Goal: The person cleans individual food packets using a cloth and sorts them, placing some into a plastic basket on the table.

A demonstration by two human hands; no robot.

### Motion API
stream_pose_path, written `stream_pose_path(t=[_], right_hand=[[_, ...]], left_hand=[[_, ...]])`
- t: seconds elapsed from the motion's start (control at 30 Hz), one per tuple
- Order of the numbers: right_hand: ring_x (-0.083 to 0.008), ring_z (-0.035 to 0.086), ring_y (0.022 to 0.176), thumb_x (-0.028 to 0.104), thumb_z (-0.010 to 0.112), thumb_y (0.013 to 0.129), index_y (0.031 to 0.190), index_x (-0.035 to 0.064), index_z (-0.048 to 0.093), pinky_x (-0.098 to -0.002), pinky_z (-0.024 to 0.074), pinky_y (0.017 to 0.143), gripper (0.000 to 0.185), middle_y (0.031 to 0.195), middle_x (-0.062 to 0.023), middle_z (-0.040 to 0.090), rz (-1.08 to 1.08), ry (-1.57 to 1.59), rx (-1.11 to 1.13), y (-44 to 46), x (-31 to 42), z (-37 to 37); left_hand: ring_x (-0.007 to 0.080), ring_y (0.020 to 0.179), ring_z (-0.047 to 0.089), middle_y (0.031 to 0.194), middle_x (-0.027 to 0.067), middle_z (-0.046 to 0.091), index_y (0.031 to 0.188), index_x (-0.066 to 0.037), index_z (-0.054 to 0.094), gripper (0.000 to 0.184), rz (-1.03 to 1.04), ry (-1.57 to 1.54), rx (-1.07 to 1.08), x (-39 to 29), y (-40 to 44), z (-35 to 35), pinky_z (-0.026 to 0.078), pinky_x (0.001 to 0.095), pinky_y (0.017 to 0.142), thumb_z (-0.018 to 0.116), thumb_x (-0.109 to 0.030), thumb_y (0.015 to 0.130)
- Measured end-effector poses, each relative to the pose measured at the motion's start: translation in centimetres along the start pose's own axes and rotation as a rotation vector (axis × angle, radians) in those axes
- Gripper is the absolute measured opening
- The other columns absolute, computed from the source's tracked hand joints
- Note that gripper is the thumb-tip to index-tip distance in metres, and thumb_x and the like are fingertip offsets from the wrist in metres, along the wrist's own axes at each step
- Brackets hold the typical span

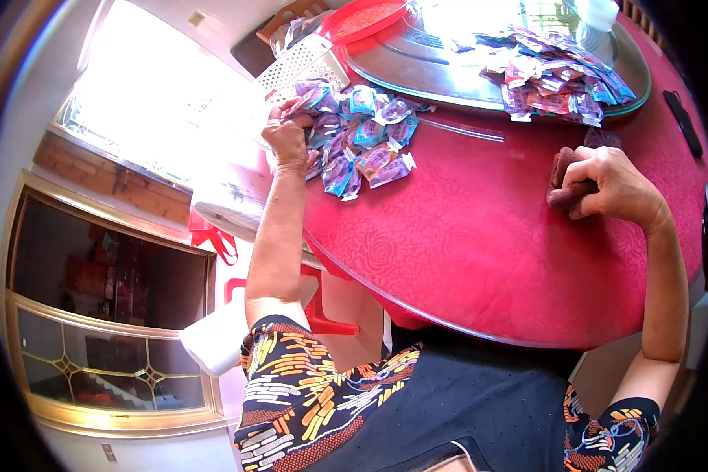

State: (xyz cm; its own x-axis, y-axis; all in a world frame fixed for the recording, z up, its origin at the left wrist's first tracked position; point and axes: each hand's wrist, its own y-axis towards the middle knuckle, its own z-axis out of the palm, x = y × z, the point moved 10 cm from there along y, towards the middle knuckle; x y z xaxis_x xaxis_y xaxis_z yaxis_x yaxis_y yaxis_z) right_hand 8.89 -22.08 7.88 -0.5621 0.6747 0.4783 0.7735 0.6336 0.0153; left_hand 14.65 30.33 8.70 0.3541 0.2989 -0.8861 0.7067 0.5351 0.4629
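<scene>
My left hand (287, 141) is at the left edge of a pile of small wrapped packets (362, 138) in purple, blue and orange. Its fingers are closed on a purple packet (313, 96) at the top of that pile, partly hiding it. My right hand (610, 185) rests at the right side of the red tablecloth (448, 236), its fingers wrapped around a bunched brown cloth (562, 179). Just behind that hand lies a dark bit of fabric (602, 139).
A glass turntable (417, 86) bears a second heap of packets (558, 75). At the back left are a white perforated basket (299, 67) and a red round tray (366, 20). A black remote-like object (683, 124) lies far right. A red stool (322, 311) stands below the table edge.
</scene>
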Motion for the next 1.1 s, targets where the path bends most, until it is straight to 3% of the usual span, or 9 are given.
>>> stream_pose_path(t=[0.2, 0.33, 0.47, 0.6, 0.67, 0.77, 0.8, 0.97, 1.1], right_hand=[[-0.0298, 0.068, 0.084, 0.017, 0.09, 0.06, 0.091, 0.0087, 0.081, -0.0422, 0.0529, 0.078, 0.033, 0.088, -0.0109, 0.07, -0.018, -0.036, 0.008, 0.1, -0.3, 0.2], [-0.0297, 0.068, 0.083, 0.017, 0.09, 0.061, 0.09, 0.0081, 0.081, -0.0424, 0.0526, 0.077, 0.032, 0.089, -0.0113, 0.07, -0.028, -0.026, 0.005, 0.1, -0.4, 0.2], [-0.0298, 0.067, 0.083, 0.017, 0.09, 0.061, 0.089, 0.0067, 0.08, -0.0424, 0.0525, 0.076, 0.032, 0.089, -0.012, 0.07, -0.045, -0.01, -0.003, 0.1, 0.2, 0.0], [-0.0298, 0.067, 0.082, 0.016, 0.09, 0.06, 0.089, 0.0062, 0.08, -0.0417, 0.0528, 0.076, 0.032, 0.089, -0.0115, 0.07, -0.053, -0.049, -0.017, 0.0, 0.4, 0.0], [-0.0296, 0.067, 0.082, 0.015, 0.09, 0.06, 0.089, 0.0061, 0.079, -0.0415, 0.053, 0.076, 0.032, 0.088, -0.011, 0.07, -0.048, -0.037, -0.008, 0.0, 0.1, 0.1], [-0.0294, 0.067, 0.082, 0.014, 0.091, 0.06, 0.089, 0.0064, 0.08, -0.0418, 0.0534, 0.076, 0.032, 0.089, -0.011, 0.071, -0.062, -0.032, -0.02, -0.1, 0.5, -0.1], [-0.0295, 0.068, 0.083, 0.014, 0.09, 0.06, 0.088, 0.0063, 0.079, -0.0419, 0.0535, 0.076, 0.032, 0.089, -0.0111, 0.071, -0.07, -0.029, -0.026, -0.2, 0.5, -0.1], [-0.0301, 0.069, 0.084, 0.013, 0.09, 0.06, 0.088, 0.0061, 0.079, -0.0423, 0.054, 0.077, 0.031, 0.091, -0.0115, 0.072, -0.065, -0.019, -0.006, 0.0, 0.4, 0.1], [-0.0302, 0.068, 0.085, 0.011, 0.089, 0.06, 0.088, 0.0058, 0.079, -0.0422, 0.0542, 0.078, 0.031, 0.091, -0.0116, 0.072, -0.061, -0.038, -0.024, -0.2, 0.6, -0.1]], left_hand=[[0.0191, 0.091, 0.07, 0.103, 0.0083, 0.075, 0.104, 0.004, 0.076, 0.045, 0.027, -0.174, -0.046, -1.7, 1.8, -2.4, 0.059, 0.0305, 0.083, 0.072, 0.018, 0.061], [0.025, 0.093, 0.072, 0.106, 0.0159, 0.074, 0.11, 0.012, 0.071, 0.04, -0.097, -0.369, -0.176, -2.0, 2.9, -4.0, 0.061, 0.0385, 0.086, 0.066, 0.021, 0.071], [0.0311, 0.085, 0.077, 0.104, 0.0185, 0.074, 0.11, 0.013, 0.072, 0.026, -0.15, -0.583, -0.002, -3.7, 7.4, -2.6, 0.068, 0.0406, 0.079, 0.072, 0.011, 0.084], [0.0295, 0.07, 0.078, 0.105, 0.0202, 0.078, 0.131, 0.002, 0.063, 0.033, -0.373, -0.33, 0.046, 0.1, 17.4, -5.6, 0.067, 0.0279, 0.053, 0.052, -0.015, 0.105], [0.0364, 0.087, 0.078, 0.129, 0.0327, 0.067, 0.144, 0.004, 0.048, 0.045, -0.431, -0.39, 0.065, 2.1, 21.4, -6.2, 0.071, 0.0376, 0.062, 0.05, -0.021, 0.107], [0.048, 0.121, 0.066, 0.158, 0.0398, 0.034, 0.154, 0.003, 0.03, 0.062, -0.372, -0.298, -0.205, -3.7, 16.0, -5.2, 0.072, 0.0502, 0.072, 0.052, -0.03, 0.106], [0.0578, 0.141, 0.044, 0.167, 0.0382, 0.01, 0.162, -0.002, 0.014, 0.081, -0.385, -0.443, -0.077, -3.3, 16.8, -4.7, 0.067, 0.0648, 0.084, 0.059, -0.034, 0.103], [0.0594, 0.142, 0.041, 0.163, 0.04, 0.021, 0.167, -0.007, 0.011, 0.087, -0.534, -0.395, 0.087, 0.5, 17.4, -4.0, 0.058, 0.0686, 0.097, 0.064, -0.029, 0.102], [0.0461, 0.11, 0.068, 0.135, 0.0335, 0.055, 0.147, 0.003, 0.043, 0.055, -0.474, -0.055, 0.087, 2.3, 13.6, -5.0, 0.065, 0.0495, 0.077, 0.061, -0.023, 0.102]])
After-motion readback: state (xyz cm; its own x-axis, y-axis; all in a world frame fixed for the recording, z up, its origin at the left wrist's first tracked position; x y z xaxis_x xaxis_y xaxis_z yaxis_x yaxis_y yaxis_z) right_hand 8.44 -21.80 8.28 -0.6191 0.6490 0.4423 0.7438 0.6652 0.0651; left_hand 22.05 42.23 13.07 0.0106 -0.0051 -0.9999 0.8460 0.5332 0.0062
